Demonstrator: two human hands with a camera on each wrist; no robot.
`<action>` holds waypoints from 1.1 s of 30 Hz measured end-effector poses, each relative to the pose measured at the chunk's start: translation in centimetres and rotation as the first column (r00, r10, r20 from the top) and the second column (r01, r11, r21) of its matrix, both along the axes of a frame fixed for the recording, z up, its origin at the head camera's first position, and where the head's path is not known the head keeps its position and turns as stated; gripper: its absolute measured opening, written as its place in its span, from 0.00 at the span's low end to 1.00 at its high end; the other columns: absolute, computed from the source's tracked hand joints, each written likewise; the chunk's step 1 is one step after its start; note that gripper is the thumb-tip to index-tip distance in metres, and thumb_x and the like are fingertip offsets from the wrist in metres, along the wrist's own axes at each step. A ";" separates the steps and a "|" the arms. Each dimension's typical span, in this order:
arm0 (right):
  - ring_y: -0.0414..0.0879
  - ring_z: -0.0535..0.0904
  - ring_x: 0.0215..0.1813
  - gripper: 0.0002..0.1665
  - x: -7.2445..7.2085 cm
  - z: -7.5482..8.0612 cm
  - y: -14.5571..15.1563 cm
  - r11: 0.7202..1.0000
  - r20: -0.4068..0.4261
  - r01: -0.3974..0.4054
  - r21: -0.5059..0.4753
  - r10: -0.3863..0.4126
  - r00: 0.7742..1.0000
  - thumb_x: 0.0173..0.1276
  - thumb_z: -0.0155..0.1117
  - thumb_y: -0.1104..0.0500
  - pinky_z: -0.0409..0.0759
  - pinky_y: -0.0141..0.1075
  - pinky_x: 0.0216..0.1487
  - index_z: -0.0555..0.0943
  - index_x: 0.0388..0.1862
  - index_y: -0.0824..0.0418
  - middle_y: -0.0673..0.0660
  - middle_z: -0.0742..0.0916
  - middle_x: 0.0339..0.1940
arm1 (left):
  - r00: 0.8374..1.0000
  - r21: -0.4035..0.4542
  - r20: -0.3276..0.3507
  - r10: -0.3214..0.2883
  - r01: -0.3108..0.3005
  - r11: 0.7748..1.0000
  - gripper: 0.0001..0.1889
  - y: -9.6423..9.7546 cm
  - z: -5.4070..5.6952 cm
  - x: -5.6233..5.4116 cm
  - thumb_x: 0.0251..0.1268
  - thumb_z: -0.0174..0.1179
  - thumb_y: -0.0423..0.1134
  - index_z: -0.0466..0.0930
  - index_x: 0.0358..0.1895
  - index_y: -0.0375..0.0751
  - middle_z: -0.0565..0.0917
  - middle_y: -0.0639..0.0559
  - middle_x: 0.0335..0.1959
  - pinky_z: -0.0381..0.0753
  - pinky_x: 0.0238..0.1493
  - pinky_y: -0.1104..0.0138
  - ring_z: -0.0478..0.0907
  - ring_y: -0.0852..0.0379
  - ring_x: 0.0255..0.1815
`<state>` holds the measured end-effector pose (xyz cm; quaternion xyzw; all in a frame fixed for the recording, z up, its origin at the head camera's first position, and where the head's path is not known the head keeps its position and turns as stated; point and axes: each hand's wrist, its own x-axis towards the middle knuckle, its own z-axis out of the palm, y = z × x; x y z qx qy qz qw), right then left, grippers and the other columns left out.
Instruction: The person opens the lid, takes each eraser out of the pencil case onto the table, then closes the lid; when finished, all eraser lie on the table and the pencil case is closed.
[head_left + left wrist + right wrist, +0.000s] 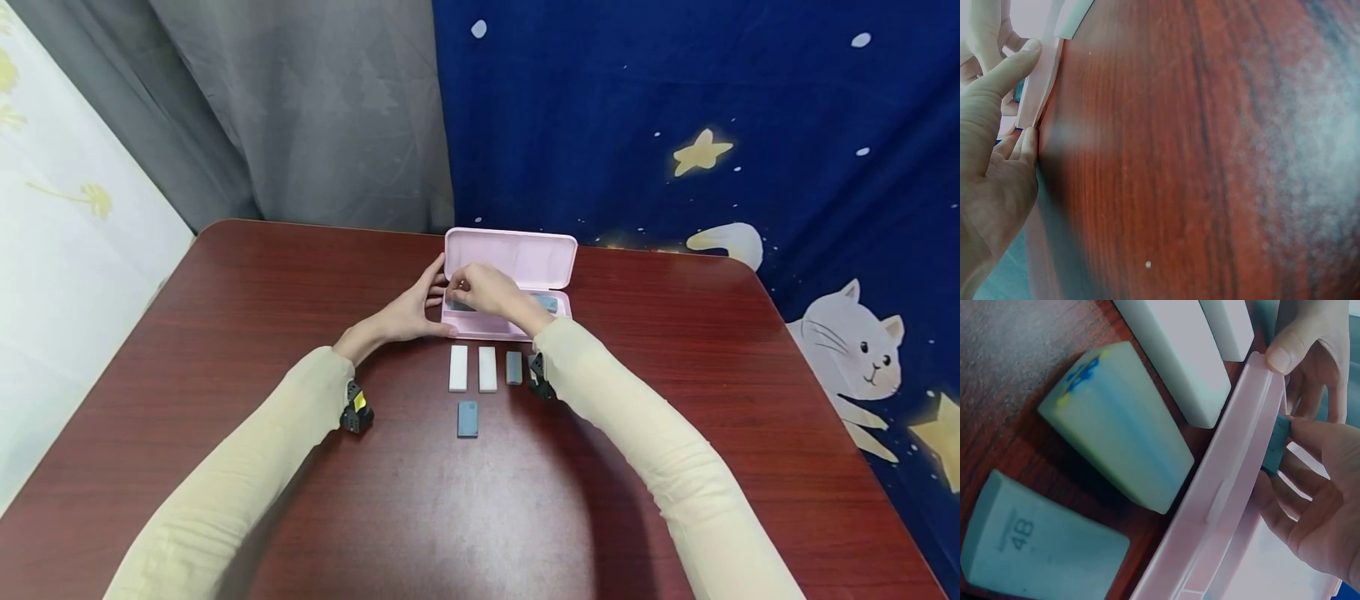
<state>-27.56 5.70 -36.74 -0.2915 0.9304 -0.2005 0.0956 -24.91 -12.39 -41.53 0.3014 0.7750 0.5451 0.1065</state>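
A pink pencil case point(491, 336) lies with its lid point(510, 257) raised toward the back. My left hand point(411, 312) holds its left end, thumb on the front corner and fingers around the far side. Inside the case, my right hand point(487, 292) pinches a dark blue-green eraser point(1277, 445) between thumb and fingertips, close to the left end. Another blue-grey eraser point(546, 302) lies in the right part of the case. In front stand two white erasers point(458, 368), a blue-grey one point(513, 367) and a "4B" eraser point(1041, 537) partly hidden by the right wrist in the head view.
A single blue-grey eraser point(467, 419) lies nearer to me than the row, on the reddish-brown table point(420, 517). Grey point(337, 108) and blue curtains point(600, 100) hang behind the table's far edge. A white patterned cloth point(67, 208) is at the left.
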 end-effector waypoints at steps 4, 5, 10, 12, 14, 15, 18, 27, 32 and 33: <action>0.44 0.77 0.36 0.07 -0.2 -0.1 0.2 0.999 0.020 -0.009 -0.041 0.010 1.000 0.68 0.64 0.61 0.75 0.35 0.41 0.87 0.39 0.61 0.53 0.88 0.36 | 1.000 -0.005 0.003 0.006 -0.006 1.000 0.62 -0.1 -0.2 -0.1 0.49 0.71 0.24 0.28 0.77 0.40 0.55 0.31 0.70 0.61 0.69 0.52 0.59 0.38 0.67; 0.44 0.78 0.35 0.07 -0.2 -0.2 0.4 0.998 0.024 -0.003 -0.062 0.004 1.000 0.67 0.64 0.62 0.75 0.34 0.40 0.87 0.39 0.62 0.54 0.88 0.35 | 1.000 -0.007 0.002 0.008 -0.008 1.000 0.62 -0.1 -0.2 0.0 0.49 0.71 0.24 0.28 0.77 0.40 0.55 0.31 0.70 0.61 0.69 0.52 0.59 0.38 0.67; 0.44 0.80 0.32 0.07 -0.1 -0.6 1.4 0.959 0.118 0.126 -0.253 -0.098 0.988 0.68 0.63 0.64 0.81 0.33 0.31 0.85 0.40 0.65 0.58 0.87 0.34 | 1.000 -0.014 -0.001 0.009 -0.009 1.000 0.63 -0.1 -0.3 -0.1 0.48 0.72 0.25 0.28 0.77 0.40 0.55 0.31 0.70 0.61 0.68 0.52 0.59 0.38 0.67; 0.45 0.81 0.31 0.07 -0.1 -0.7 2.0 0.918 0.197 0.195 -0.346 -0.132 0.972 0.68 0.62 0.64 0.83 0.35 0.27 0.84 0.42 0.66 0.59 0.87 0.34 | 1.000 -0.016 -0.001 0.012 -0.012 1.000 0.63 -0.1 -0.3 -0.2 0.48 0.73 0.26 0.28 0.77 0.41 0.54 0.32 0.71 0.62 0.68 0.53 0.60 0.39 0.67; 0.46 0.80 0.31 0.09 0.0 -0.8 2.6 0.855 0.305 0.266 -0.444 -0.135 0.943 0.69 0.61 0.65 0.84 0.38 0.26 0.83 0.44 0.68 0.61 0.86 0.36 | 1.000 -0.019 -0.005 0.016 -0.016 1.000 0.63 0.0 -0.3 -0.2 0.48 0.73 0.26 0.28 0.77 0.41 0.55 0.32 0.71 0.62 0.68 0.53 0.60 0.40 0.67; 0.47 0.80 0.31 0.10 0.0 -0.9 2.9 0.817 0.361 0.301 -0.492 -0.123 0.924 0.70 0.60 0.65 0.85 0.39 0.28 0.82 0.46 0.69 0.62 0.86 0.38 | 1.000 -0.021 -0.005 0.018 -0.019 1.000 0.63 0.0 -0.3 -0.1 0.48 0.73 0.26 0.28 0.77 0.41 0.55 0.32 0.71 0.62 0.68 0.53 0.60 0.40 0.67; 0.48 0.81 0.33 0.14 0.0 -0.9 3.7 0.681 0.512 0.410 -0.607 -0.059 0.857 0.71 0.58 0.67 0.85 0.43 0.34 0.80 0.51 0.73 0.64 0.83 0.42 | 1.000 -0.009 -0.002 0.010 -0.010 1.000 0.63 0.0 0.4 0.3 0.48 0.72 0.25 0.28 0.76 0.38 0.54 0.29 0.71 0.61 0.68 0.50 0.59 0.37 0.68; 0.45 0.80 0.29 0.16 1.6 -0.2 4.9 0.538 0.667 0.577 -0.614 -0.038 0.744 0.71 0.58 0.68 0.85 0.44 0.39 0.77 0.55 0.75 0.56 0.81 0.36 | 0.999 0.008 0.029 -0.017 0.017 1.000 0.59 0.3 2.5 1.2 0.49 0.69 0.21 0.28 0.74 0.28 0.52 0.23 0.69 0.57 0.68 0.43 0.56 0.29 0.67; 0.45 0.81 0.30 0.16 3.2 0.3 5.5 0.549 0.671 0.608 -0.574 -0.110 0.733 0.70 0.59 0.68 0.85 0.43 0.36 0.78 0.54 0.75 0.58 0.82 0.37 | 1.000 0.000 0.012 -0.003 0.003 1.000 0.62 0.1 0.9 0.4 0.49 0.71 0.24 0.28 0.76 0.35 0.53 0.28 0.70 0.59 0.68 0.47 0.57 0.34 0.68; 0.45 0.81 0.31 0.16 3.5 0.3 5.7 0.549 0.677 0.616 -0.565 -0.119 0.727 0.70 0.59 0.67 0.85 0.42 0.36 0.78 0.54 0.75 0.58 0.82 0.38 | 1.000 -0.005 0.009 0.000 0.000 1.000 0.62 0.1 0.6 0.3 0.49 0.71 0.24 0.28 0.76 0.36 0.53 0.28 0.71 0.59 0.68 0.48 0.58 0.35 0.68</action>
